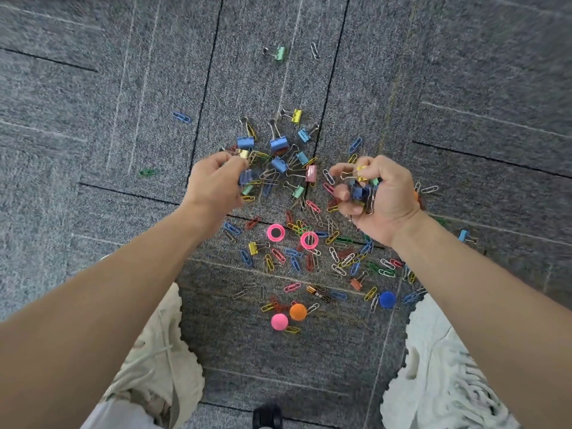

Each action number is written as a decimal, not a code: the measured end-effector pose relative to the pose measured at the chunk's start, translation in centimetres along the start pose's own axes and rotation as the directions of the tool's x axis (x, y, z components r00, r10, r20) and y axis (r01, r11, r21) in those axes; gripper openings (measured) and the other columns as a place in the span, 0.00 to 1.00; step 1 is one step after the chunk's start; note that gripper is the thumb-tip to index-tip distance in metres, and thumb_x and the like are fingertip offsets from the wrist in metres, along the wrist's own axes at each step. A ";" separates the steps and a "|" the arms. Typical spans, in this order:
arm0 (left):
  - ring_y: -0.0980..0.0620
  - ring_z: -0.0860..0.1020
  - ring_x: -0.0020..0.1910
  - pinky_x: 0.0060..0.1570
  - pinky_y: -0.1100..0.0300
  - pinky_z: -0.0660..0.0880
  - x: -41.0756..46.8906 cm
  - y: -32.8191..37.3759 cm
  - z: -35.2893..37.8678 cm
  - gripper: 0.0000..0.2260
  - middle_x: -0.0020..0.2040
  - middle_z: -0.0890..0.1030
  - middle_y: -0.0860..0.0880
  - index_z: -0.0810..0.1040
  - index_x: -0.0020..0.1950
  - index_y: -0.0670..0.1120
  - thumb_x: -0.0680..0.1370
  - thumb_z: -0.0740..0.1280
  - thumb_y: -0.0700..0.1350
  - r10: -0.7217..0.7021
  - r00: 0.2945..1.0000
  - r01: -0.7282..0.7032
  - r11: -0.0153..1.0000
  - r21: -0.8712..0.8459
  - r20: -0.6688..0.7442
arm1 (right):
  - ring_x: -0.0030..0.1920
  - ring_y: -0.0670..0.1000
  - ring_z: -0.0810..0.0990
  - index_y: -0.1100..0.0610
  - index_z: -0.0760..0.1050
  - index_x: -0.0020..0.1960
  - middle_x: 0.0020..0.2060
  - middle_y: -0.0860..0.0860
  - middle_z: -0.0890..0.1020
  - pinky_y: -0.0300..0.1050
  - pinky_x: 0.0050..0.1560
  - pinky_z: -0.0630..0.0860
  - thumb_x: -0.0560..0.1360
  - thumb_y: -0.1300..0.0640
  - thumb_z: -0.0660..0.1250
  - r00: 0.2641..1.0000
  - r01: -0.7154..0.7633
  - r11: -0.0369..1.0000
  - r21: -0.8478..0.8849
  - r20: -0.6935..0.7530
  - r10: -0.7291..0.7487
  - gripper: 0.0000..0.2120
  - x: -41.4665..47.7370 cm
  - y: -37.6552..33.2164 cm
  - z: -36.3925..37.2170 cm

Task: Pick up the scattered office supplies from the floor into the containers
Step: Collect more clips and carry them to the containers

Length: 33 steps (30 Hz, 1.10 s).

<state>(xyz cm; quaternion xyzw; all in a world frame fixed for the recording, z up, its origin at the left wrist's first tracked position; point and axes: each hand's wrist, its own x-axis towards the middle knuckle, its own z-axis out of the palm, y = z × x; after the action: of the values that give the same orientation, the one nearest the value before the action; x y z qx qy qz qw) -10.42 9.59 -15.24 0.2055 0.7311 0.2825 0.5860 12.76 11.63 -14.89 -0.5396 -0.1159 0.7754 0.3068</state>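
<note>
Your right hand (pixel 382 198) grips a fistful of binder clips (pixel 359 191); your left hand (pixel 213 184) pinches one blue clip (pixel 246 176) above the pile (pixel 279 144). Paper clips (pixel 309 258), magnets (pixel 275 232) and a battery (pixel 318 294) lie across the carpet (pixel 93 125). No container in view: keep that fist tight, unload before adding.

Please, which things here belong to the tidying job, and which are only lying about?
Job: binder clips, some held in the right hand, one seemingly pinched by the left hand; paper clips; coloured round pieces; pink rings; battery.

Not the job: carpet; shoes; black object at the bottom edge.
</note>
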 end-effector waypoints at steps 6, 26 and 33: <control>0.56 0.68 0.30 0.22 0.65 0.63 -0.3 -0.5 -0.9 0.02 0.37 0.77 0.47 0.68 0.46 0.44 0.78 0.59 0.39 -0.178 0.964 0.246 0.880 -0.406 0.197 | 0.29 0.48 0.69 0.52 0.64 0.33 0.31 0.49 0.71 0.35 0.24 0.57 0.68 0.66 0.52 0.998 -0.065 0.997 -0.031 0.020 0.065 0.11 0.1 -0.5 -0.2; 0.55 0.68 0.31 0.22 0.66 0.67 -0.7 -0.8 -3.6 0.18 0.33 0.73 0.51 0.72 0.39 0.48 0.66 0.73 0.59 -0.077 0.988 0.072 0.996 0.046 0.131 | 0.50 0.60 0.82 0.54 0.75 0.59 0.51 0.52 0.80 0.50 0.41 0.72 0.80 0.44 0.63 0.906 0.157 -0.424 -0.892 0.301 -0.298 0.16 1.5 2.9 4.7; 0.54 0.66 0.28 0.27 0.59 0.66 -0.6 -1.5 -3.2 0.16 0.39 0.76 0.45 0.79 0.43 0.45 0.68 0.77 0.56 0.087 0.993 -0.107 0.947 0.304 0.076 | 0.52 0.63 0.81 0.60 0.74 0.59 0.53 0.58 0.81 0.52 0.44 0.75 0.80 0.49 0.65 0.952 0.035 -0.442 -0.896 0.164 -0.258 0.15 1.1 2.6 5.5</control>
<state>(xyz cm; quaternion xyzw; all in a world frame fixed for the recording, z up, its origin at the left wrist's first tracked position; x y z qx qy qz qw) -13.33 7.56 -15.33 0.3385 0.7367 0.1873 0.5547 6.58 11.08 -14.90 -0.5752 -0.7650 0.2306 -0.1752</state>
